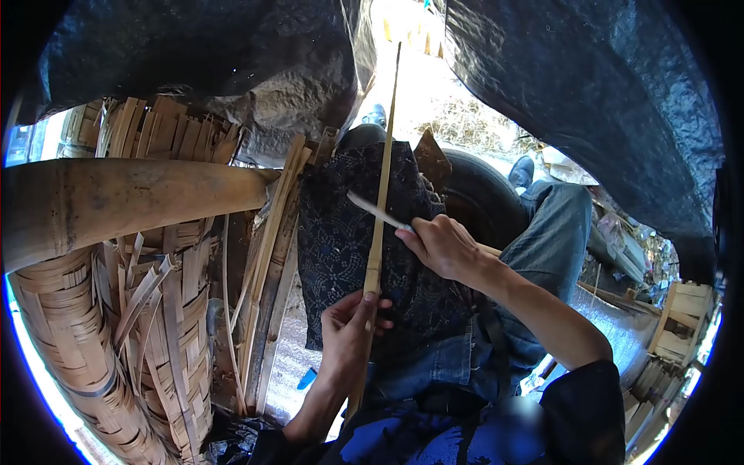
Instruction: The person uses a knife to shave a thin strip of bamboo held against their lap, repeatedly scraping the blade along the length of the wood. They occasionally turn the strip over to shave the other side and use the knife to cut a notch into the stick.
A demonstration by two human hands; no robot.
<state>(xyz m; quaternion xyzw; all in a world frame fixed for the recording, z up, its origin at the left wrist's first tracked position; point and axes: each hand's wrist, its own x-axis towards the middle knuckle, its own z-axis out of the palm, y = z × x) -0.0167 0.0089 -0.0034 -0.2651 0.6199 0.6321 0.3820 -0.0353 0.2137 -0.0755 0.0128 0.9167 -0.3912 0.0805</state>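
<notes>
A long, thin bamboo strip (376, 260) runs up from my lap past my knees, over a dark patterned cloth (333, 232). My left hand (353, 325) is closed round the strip's lower part, thumb on top. To the right of the strip, my right hand (443, 246) grips a knife, its handle mostly hidden in my fingers. The knife's blade (372, 208) points up and left and crosses the strip. Whether the edge touches the strip I cannot tell.
A thick bamboo pole (139, 194) juts in from the left above woven bamboo baskets (70, 325). Split bamboo pieces (267, 271) stand left of the cloth. A tyre (484, 198) lies beyond my lap. Dark sheeting (589, 93) hangs overhead. A wooden crate (682, 318) is at right.
</notes>
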